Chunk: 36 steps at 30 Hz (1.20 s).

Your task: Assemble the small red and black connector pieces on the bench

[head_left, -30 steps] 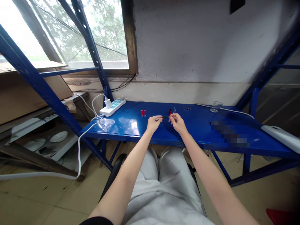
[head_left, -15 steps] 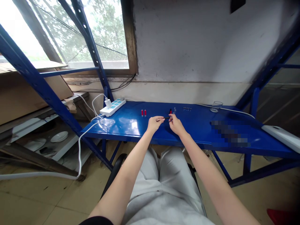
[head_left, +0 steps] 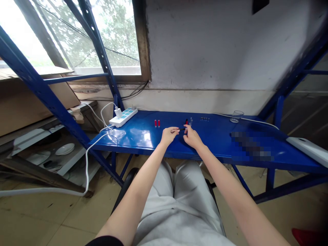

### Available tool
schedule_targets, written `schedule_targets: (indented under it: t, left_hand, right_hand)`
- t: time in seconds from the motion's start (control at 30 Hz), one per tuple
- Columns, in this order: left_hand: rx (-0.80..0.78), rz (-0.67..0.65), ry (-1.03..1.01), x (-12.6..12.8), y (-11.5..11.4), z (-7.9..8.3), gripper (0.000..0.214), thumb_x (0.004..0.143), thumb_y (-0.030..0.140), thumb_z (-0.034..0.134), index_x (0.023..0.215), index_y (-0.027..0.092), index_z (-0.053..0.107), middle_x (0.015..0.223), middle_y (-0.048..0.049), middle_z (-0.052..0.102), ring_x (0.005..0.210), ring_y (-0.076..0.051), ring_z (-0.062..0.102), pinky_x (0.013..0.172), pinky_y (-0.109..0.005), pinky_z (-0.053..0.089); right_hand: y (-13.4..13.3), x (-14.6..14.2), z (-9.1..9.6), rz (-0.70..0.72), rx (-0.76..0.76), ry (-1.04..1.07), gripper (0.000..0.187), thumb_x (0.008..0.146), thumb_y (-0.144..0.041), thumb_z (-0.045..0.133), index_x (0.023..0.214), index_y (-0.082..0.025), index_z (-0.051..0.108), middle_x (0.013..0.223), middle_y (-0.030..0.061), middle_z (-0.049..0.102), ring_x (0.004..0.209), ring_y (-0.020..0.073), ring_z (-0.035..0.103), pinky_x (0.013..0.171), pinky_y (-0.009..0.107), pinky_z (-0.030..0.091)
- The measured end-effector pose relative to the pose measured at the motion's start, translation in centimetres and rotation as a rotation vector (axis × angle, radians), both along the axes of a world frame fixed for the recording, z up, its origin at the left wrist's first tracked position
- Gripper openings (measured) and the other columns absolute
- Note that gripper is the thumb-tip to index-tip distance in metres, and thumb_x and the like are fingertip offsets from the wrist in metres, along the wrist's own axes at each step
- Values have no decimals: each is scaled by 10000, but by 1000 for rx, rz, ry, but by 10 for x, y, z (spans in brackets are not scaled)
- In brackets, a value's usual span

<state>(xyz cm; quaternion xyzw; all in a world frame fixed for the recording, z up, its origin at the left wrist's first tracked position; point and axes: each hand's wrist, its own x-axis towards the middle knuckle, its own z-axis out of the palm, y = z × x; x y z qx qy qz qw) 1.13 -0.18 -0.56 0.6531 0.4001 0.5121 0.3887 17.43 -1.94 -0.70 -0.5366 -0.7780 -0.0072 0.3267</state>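
Note:
Between my two hands, just above the blue table (head_left: 133,138), lies a thin black rod (head_left: 182,129), roughly level. My left hand (head_left: 167,136) pinches its left end with fingertips closed. At the other end, my right hand (head_left: 192,137) has thumb and forefinger closed around the rod; its tip is hidden by the fingers. Just beyond the right hand are small black and red pieces (head_left: 186,121) and small clear pieces (head_left: 191,120). Two short red cylinders (head_left: 157,123) with pale ends stand or lie side by side farther left.
Several tiny metallic pieces (head_left: 204,119) sit in a group at the back. A clear glass (head_left: 236,116) stands right of them, near a pixelated dark object (head_left: 249,146). A white power strip (head_left: 123,117) with cables occupies the left end; a white device (head_left: 309,149) the right.
My right hand has shifted very slightly left, its fingers changing position on the black rod. My left hand stays in place.

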Motion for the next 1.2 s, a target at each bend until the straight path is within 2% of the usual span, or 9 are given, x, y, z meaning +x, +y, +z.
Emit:
schedule_targets:
  t: [0.3,0.53,0.77,0.87,0.97,1.07,1.2]
  left_hand:
    - [6,-18,-28,1,1,-1,229,731,269,641,895,112,665,783,-95,696,707,-184,669,717,-301,522]
    - [-14,19,-59,3,0,3,208,760,254,610,900,101,637,851,-112,690,643,-163,662,674,-298,533]
    - [-5,-7,-92,5,8,-1,188,775,230,582,910,102,611,781,-92,685,608,-133,645,634,-264,524]
    - [-14,-28,-67,4,11,3,192,779,235,571,910,102,613,739,-82,680,576,-125,631,623,-262,512]
    - [30,-71,22,1,18,20,198,765,244,580,899,108,634,716,-79,676,599,-137,626,649,-276,502]
    - [146,-133,267,-6,32,52,139,702,239,644,795,142,676,655,-58,665,664,-172,622,738,-309,477]
    - [312,-19,584,-20,60,94,63,617,192,708,675,177,689,695,-54,654,807,-221,580,907,-382,373]
  right_hand:
    - [0,1,-1,35,17,1,535,701,-175,431,1232,-122,394,893,95,595,722,208,559,698,341,431]
    - [-3,-2,1,42,-5,-2,514,714,-194,441,1222,-131,398,855,81,602,731,204,565,725,339,413]
    - [-2,-3,2,31,-26,27,506,705,-198,449,1206,-132,409,823,57,598,690,180,554,721,323,400]
    - [-3,-3,4,25,-19,47,505,700,-197,453,1200,-142,409,819,53,598,665,174,547,689,305,396]
    - [-4,-2,4,37,-21,60,527,699,-201,458,1218,-147,385,822,49,598,639,166,539,640,284,384]
    - [-3,-1,2,72,-15,59,549,720,-210,446,1254,-138,338,824,47,593,624,162,535,609,271,372]
    - [-2,0,0,82,-8,57,553,754,-212,419,1287,-136,294,824,47,582,606,153,530,597,264,368]
